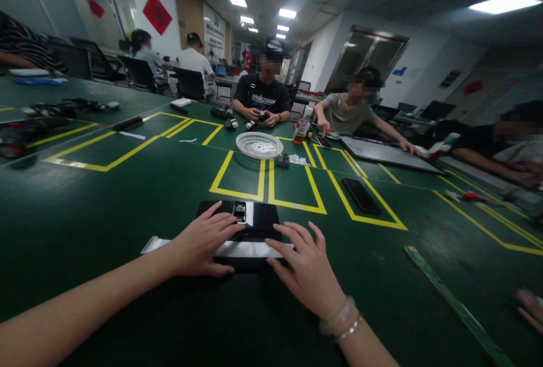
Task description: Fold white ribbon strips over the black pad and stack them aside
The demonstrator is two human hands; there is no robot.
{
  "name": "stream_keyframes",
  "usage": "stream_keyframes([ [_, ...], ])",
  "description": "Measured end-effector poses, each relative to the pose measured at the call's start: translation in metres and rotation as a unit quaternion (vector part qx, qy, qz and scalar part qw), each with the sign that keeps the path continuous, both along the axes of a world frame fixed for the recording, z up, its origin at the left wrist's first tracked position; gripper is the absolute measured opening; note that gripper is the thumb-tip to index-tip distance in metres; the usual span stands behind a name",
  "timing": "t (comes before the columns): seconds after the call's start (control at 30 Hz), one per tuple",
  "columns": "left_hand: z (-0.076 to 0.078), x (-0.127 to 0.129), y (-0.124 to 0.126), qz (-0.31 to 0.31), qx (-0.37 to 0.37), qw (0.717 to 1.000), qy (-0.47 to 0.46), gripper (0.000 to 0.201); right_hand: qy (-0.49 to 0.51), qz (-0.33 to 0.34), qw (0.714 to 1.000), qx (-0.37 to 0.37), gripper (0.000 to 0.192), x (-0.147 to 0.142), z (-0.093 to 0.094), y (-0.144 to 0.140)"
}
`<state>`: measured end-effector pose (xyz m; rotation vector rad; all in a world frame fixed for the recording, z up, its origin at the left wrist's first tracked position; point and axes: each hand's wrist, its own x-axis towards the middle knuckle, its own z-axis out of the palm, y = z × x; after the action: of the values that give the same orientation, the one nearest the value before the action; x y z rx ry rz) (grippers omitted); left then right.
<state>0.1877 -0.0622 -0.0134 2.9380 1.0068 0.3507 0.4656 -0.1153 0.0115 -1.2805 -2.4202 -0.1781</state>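
In front of me on the green table lies a flat, glossy black case (265,217) with a small silver and dark window near its top middle. A long, flat white strip (248,249) runs across it from side to side; I cannot tell if it is tape or a ribbon. My left hand (207,240) rests over the case's left part and the strip, fingers stretched out. On the other side, my right hand (307,262), with bracelets at the wrist, has its fingers spread and its fingertips at the case's right edge and the strip's end.
Beyond the case are yellow tape outlines (237,193), a white plastic basket (259,145) and a black phone (361,195). A long green strip (449,299) lies at the right. Across the table, a person (263,95) handles a small device; another (350,109) reaches over a large panel (386,154).
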Motion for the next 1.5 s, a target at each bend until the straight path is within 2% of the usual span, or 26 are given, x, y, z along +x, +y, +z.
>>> stream_keyframes([
  [0.1, 0.008, -0.012, 0.009, 0.047, 0.016, 0.999, -0.018, 0.069, 0.018, -0.010, 1.000, 0.019, 0.024, 0.002, 0.002, 0.001],
  [0.17, 0.015, -0.031, 0.022, 0.097, 0.027, 0.995, -0.024, 0.064, 0.017, -0.011, 1.000, 0.023, 0.024, 0.003, 0.001, 0.001],
  [0.27, 0.021, -0.075, 0.044, 0.192, 0.050, 0.980, -0.028, 0.063, 0.012, -0.008, 1.000, 0.019, 0.025, 0.004, -0.001, 0.002],
  [0.33, 0.020, -0.110, 0.057, 0.265, 0.072, 0.961, -0.036, 0.068, 0.013, -0.007, 1.000, 0.017, 0.025, 0.004, -0.003, 0.002],
  [0.43, 0.009, -0.165, 0.073, 0.363, 0.090, 0.926, -0.054, 0.080, 0.020, -0.006, 1.000, 0.010, 0.024, 0.004, -0.003, 0.001],
  [0.57, -0.012, -0.228, 0.083, 0.467, 0.063, 0.877, -0.091, 0.096, 0.025, -0.009, 1.000, 0.005, 0.023, 0.003, -0.001, 0.001],
  [0.67, -0.025, -0.262, 0.084, 0.519, 0.048, 0.842, -0.136, 0.094, 0.017, -0.013, 1.000, 0.003, 0.023, 0.003, 0.000, 0.001],
  [0.73, -0.029, -0.275, 0.082, 0.542, 0.062, 0.824, -0.154, 0.087, 0.012, -0.014, 1.000, 0.004, 0.023, 0.004, -0.001, 0.000],
  [0.83, -0.030, -0.280, 0.079, 0.573, 0.073, 0.801, -0.159, 0.085, 0.012, -0.015, 1.000, 0.001, 0.024, 0.004, -0.002, 0.000],
  [0.93, -0.030, -0.278, 0.080, 0.584, 0.013, 0.799, -0.142, 0.089, 0.021, -0.014, 1.000, -0.008, 0.023, 0.004, -0.003, 0.001],
  [1.0, -0.032, -0.278, 0.082, 0.558, -0.014, 0.819, -0.132, 0.087, 0.027, -0.013, 0.999, -0.012, 0.023, 0.004, -0.003, 0.001],
  [1.03, -0.033, -0.279, 0.084, 0.535, -0.003, 0.834, -0.136, 0.086, 0.030, -0.013, 0.999, -0.012, 0.022, 0.004, -0.003, 0.002],
  [1.1, -0.037, -0.284, 0.086, 0.487, 0.052, 0.857, -0.159, 0.081, 0.032, -0.011, 0.999, -0.011, 0.022, 0.003, -0.003, 0.002],
  [1.17, -0.039, -0.289, 0.087, 0.451, 0.107, 0.867, -0.184, 0.077, 0.027, -0.009, 1.000, -0.004, 0.022, 0.003, -0.002, 0.002],
  [1.27, -0.036, -0.287, 0.087, 0.407, 0.136, 0.880, -0.204, 0.068, 0.015, -0.011, 1.000, 0.004, 0.023, 0.003, -0.002, 0.001],
  [1.37, -0.022, -0.259, 0.085, 0.390, 0.106, 0.892, -0.201, 0.066, 0.012, -0.013, 1.000, 0.002, 0.023, 0.004, -0.002, 0.001],
  [1.43, -0.009, -0.226, 0.082, 0.383, 0.039, 0.905, -0.179, 0.077, 0.019, -0.014, 1.000, -0.002, 0.024, 0.004, -0.003, 0.001],
  [1.5, 0.003, -0.186, 0.077, 0.341, -0.027, 0.927, -0.157, 0.079, 0.024, -0.013, 1.000, -0.005, 0.024, 0.004, -0.003, 0.001],
])
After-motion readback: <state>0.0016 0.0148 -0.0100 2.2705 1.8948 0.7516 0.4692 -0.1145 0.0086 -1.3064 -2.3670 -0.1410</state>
